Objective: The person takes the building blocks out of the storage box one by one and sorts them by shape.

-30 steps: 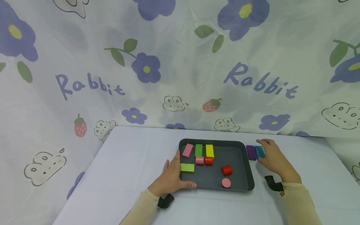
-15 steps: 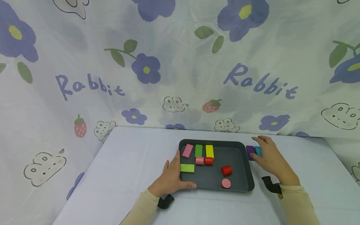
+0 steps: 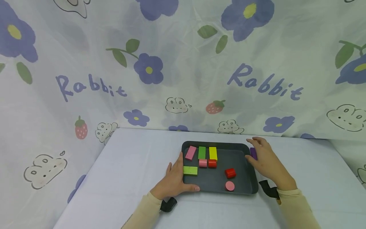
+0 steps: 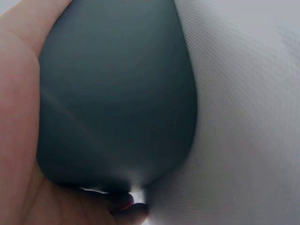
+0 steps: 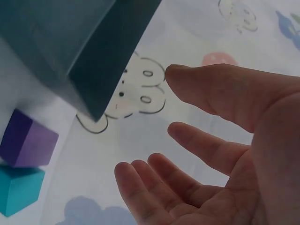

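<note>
Far left, I'm watching the left hand [image 3: 172, 180] gripping the near-left corner of the dark tray [image 3: 210, 183], fingers lying along the side wall, thumb along the near edge, corner clamped between. The tray is sitting on the white tabletop [image 3: 137, 165]. Reading rightward inside it: a lime block [image 3: 190, 170] is lying just beside the fingers, a pink block [image 3: 190, 153] slanting behind it; then a green block [image 3: 202, 152] and a yellow block [image 3: 213, 153] are lying near the far wall, a pink cylinder [image 3: 203, 163] and a red cylinder [image 3: 212, 163] in front of them. Farther right, a second red piece [image 3: 230, 173] is lying behind a round pink piece [image 3: 230, 186].

Just outside the right wall I'm seeing a purple block [image 3: 253, 153], a teal block [image 5: 21, 187] beside it in the right-wrist view. The right hand [image 3: 264, 160] is hovering there, fingers and thumb apart; I'm unable to tell whether its thumb is touching the rim.
</note>
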`<move>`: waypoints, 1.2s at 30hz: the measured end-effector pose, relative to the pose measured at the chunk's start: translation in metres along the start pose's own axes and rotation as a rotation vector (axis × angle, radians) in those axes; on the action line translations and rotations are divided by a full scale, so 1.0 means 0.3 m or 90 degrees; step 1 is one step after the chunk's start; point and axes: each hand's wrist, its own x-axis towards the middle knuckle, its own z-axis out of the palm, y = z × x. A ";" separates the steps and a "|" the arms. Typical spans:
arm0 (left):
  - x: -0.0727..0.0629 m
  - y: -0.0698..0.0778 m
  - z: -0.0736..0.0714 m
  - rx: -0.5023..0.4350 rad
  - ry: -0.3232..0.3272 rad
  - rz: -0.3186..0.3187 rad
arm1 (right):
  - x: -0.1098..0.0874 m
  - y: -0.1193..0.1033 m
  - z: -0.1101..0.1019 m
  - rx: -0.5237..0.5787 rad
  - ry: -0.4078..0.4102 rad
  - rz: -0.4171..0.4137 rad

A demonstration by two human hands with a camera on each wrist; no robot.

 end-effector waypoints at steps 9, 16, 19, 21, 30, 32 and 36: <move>-0.002 -0.003 -0.001 0.007 0.005 0.000 | 0.020 -0.051 0.030 -0.002 0.005 -0.037; -0.002 -0.004 0.001 0.010 0.003 0.002 | 0.029 -0.086 0.043 -0.012 0.011 -0.036; -0.003 -0.001 0.000 0.009 0.004 0.001 | 0.029 -0.093 0.050 -0.016 0.012 -0.038; -0.003 0.000 -0.001 0.007 0.003 0.001 | 0.027 -0.097 0.057 -0.016 0.010 -0.039; 0.000 0.002 -0.009 0.010 -0.004 -0.003 | 0.043 -0.127 0.085 -0.014 0.007 -0.084; 0.000 0.004 -0.010 0.010 -0.006 -0.003 | 0.052 -0.134 0.088 -0.014 0.004 -0.096; -0.001 0.004 -0.007 0.006 -0.005 -0.004 | 0.074 -0.145 0.095 -0.015 -0.009 -0.112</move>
